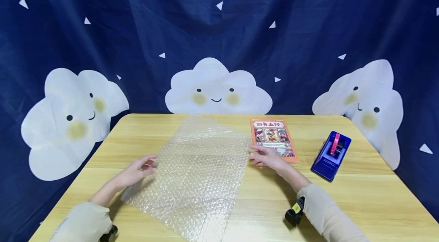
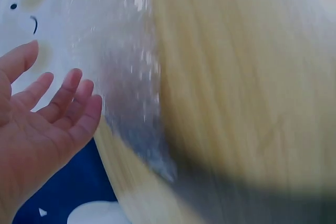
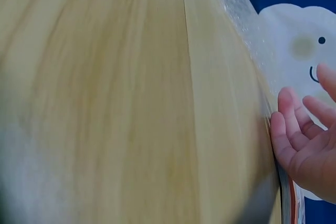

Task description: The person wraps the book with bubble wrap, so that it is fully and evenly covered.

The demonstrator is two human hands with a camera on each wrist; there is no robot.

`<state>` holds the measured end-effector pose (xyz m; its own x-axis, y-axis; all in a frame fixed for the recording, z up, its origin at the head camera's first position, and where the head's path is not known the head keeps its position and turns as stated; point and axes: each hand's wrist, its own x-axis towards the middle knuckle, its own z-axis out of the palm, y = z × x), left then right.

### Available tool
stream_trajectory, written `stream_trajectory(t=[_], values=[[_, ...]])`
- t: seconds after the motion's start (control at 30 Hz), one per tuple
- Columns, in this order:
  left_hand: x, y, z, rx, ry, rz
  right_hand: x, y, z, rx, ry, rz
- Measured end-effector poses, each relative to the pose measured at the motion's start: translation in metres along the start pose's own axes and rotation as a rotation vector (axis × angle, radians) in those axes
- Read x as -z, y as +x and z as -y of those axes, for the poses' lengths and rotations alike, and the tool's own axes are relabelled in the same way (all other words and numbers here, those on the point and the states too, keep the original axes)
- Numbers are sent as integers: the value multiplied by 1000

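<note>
A clear sheet of bubble wrap (image 1: 202, 173) lies turned at an angle on the wooden table. By its left edge is my left hand (image 1: 138, 170), its fingers loosely bent and apart; the left wrist view shows the palm (image 2: 42, 129) holding nothing beside the wrap (image 2: 131, 72). My right hand (image 1: 269, 157) hovers at the sheet's right edge, over the lower part of an orange book (image 1: 271, 135). In the right wrist view those fingers (image 3: 283, 124) are relaxed with nothing gripped. Whether either hand's fingertips touch the wrap I cannot tell.
At the right of the table (image 1: 363, 192) stands a blue tape dispenser (image 1: 330, 158) with a pinkish-red roll (image 1: 335, 144). A dark blue curtain (image 1: 219, 40) with smiling white clouds hangs behind the table's far edge. A small black camera (image 1: 294, 213) sits at my right wrist.
</note>
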<state>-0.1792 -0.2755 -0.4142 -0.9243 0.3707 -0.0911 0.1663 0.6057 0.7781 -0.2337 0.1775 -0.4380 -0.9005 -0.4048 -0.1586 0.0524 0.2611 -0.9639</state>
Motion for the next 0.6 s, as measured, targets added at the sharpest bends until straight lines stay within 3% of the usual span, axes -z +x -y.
stream_trajectory(t=[0.3,0.6], values=[[-17,24,-19,-18,-106,88,15,-10,-4,13,15,-27],[-20,28,-34,-49,-87,144,19,-8,-3,28,-13,-28]])
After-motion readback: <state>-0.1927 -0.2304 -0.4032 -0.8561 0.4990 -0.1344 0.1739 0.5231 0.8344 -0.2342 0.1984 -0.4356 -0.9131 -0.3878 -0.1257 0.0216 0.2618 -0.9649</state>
